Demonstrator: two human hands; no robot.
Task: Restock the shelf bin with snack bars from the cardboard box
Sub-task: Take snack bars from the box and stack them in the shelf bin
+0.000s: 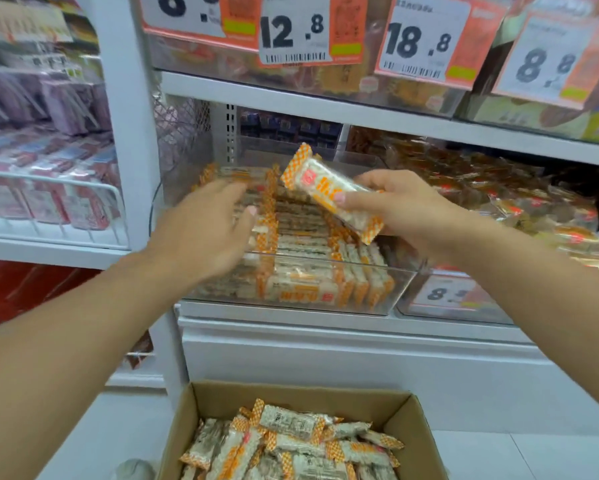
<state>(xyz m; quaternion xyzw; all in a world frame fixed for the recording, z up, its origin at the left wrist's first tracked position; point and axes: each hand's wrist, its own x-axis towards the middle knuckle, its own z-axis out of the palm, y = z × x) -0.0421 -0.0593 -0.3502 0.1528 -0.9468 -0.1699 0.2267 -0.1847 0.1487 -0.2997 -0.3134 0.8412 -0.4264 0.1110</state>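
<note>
Right hand has its grip on one orange-and-white checkered wrapped snack bar, thumb over the bar's middle and fingers behind, the bar tilted with its upper end sticking out up-left of the grip and its lower end poking out below the thumb, held above the clear plastic shelf bin. Left hand is released, fingers straight and spread, hovering over the bin's left rows of stacked bars, blurred. Open brown cardboard box sits below the shelf, loose matching bars piled inside.
</note>
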